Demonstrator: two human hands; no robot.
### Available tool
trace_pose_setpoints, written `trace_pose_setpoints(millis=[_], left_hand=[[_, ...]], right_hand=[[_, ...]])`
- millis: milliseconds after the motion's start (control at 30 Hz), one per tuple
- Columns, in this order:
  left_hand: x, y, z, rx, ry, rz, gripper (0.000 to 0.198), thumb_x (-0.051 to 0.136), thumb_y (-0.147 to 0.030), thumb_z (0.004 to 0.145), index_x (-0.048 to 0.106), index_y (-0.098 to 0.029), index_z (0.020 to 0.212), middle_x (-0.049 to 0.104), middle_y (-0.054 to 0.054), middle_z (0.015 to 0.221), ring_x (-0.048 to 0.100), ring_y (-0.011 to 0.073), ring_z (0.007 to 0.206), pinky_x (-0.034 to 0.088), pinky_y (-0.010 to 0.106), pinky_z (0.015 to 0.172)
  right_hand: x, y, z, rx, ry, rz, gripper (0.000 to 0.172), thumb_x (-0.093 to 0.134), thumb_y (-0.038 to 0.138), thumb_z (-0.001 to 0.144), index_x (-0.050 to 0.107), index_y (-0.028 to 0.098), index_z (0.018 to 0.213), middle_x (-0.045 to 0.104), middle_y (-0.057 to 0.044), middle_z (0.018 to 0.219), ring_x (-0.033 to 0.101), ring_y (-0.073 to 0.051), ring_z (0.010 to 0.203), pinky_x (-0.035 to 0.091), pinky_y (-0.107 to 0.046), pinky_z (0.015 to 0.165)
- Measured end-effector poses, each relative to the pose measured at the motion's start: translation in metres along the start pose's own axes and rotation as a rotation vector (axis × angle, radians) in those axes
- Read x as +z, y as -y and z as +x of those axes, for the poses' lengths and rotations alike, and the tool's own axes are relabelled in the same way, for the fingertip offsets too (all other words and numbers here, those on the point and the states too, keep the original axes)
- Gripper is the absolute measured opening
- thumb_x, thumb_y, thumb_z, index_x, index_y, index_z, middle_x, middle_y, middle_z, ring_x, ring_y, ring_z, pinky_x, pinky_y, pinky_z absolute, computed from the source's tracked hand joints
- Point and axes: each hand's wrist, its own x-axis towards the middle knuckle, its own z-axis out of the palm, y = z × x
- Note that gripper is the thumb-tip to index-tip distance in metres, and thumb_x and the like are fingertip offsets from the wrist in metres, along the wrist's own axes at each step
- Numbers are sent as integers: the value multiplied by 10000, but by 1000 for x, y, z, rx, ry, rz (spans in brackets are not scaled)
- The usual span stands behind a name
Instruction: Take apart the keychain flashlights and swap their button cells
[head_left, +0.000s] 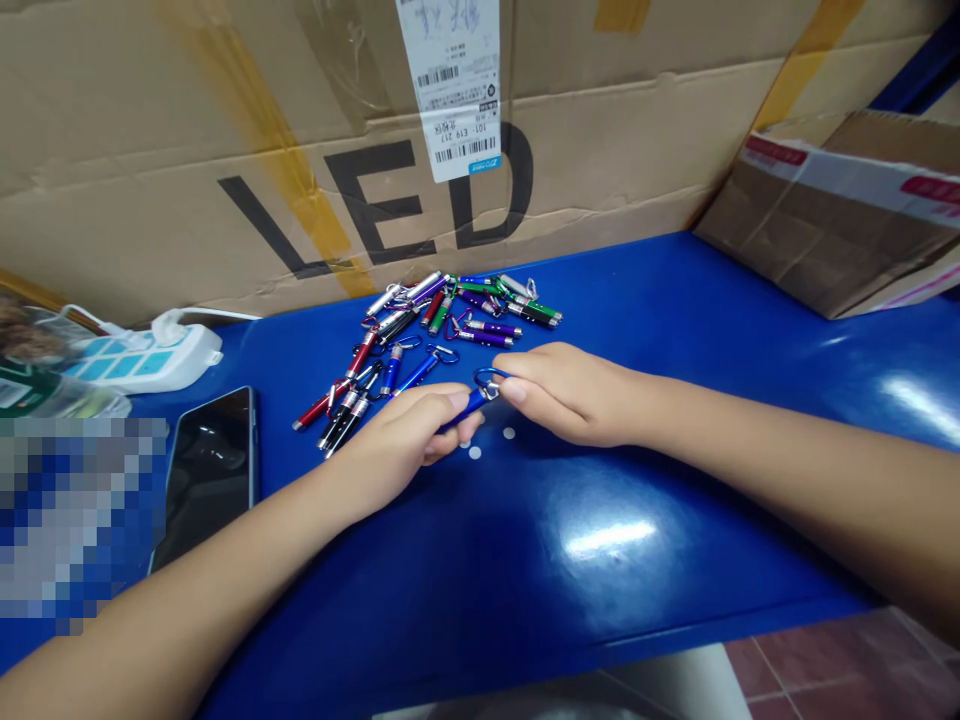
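My left hand is closed around a small blue keychain flashlight, whose ring end points up to the right. Between the thumb and fingers of my right hand is the blue carabiner clip joined to that flashlight. Just beyond my hands lies a loose heap of similar keychain flashlights in red, blue, purple, green, black and silver, among them a purple one and a red one. Several small pale discs rest on the table beneath my hands.
The blue table reflects light. A large cardboard box marked LED stands behind the heap, with a smaller open carton at right. A phone and a white power strip with cables lie on the left.
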Motion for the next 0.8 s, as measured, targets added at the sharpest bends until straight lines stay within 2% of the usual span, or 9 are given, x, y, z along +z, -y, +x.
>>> trace_pose_setpoints(millis=[267,367,433,533,633,733,800], left_hand=[[8,-8,-3,-60,95,-304,320,393,-335,876,426,-180,598,185,-86,434,115,71,411,102,232,413],[7,-13,-3,-80,100,-311,339,397,-369,869,412,-186,584,182,-87,417,108,71,401,100,237,409],[3,-14,-3,-109,71,-240,370,384,-415,885,427,-188,595,178,-88,418,115,73,400,107,236,409],[-6,-13,-3,-35,-70,84,394,387,-459,915,527,-178,678,270,-75,456,220,77,417,185,222,427],[-14,-10,-4,162,-256,578,318,432,-451,930,608,-192,874,536,-35,666,481,103,607,361,230,582],[-20,-4,-2,304,-303,953,279,427,-413,950,602,-204,1007,644,4,934,583,165,867,421,294,792],[-24,1,1,371,-303,1134,282,422,-389,956,608,-189,1030,648,31,979,584,195,933,426,332,849]], right_hand=[[4,0,1,-52,-62,43,252,280,279,979,339,210,745,368,49,611,332,-85,507,282,-226,543],[5,-1,1,-65,-54,57,240,285,269,982,362,204,764,386,50,618,339,-82,510,293,-219,548],[4,-3,1,-60,-32,59,247,281,272,986,381,200,772,414,45,630,364,-83,522,305,-218,558],[0,-7,2,-17,-22,31,295,281,304,989,391,198,737,433,36,635,399,-89,548,317,-222,570],[-3,-13,1,92,0,-87,358,308,378,987,435,187,712,486,20,638,448,-100,570,312,-230,567],[-4,-20,-3,169,87,-350,373,341,415,981,555,173,794,602,-14,697,531,-129,614,294,-245,558],[-4,-26,-6,132,126,-544,345,367,404,977,603,177,869,660,-35,765,577,-154,662,280,-255,548]])
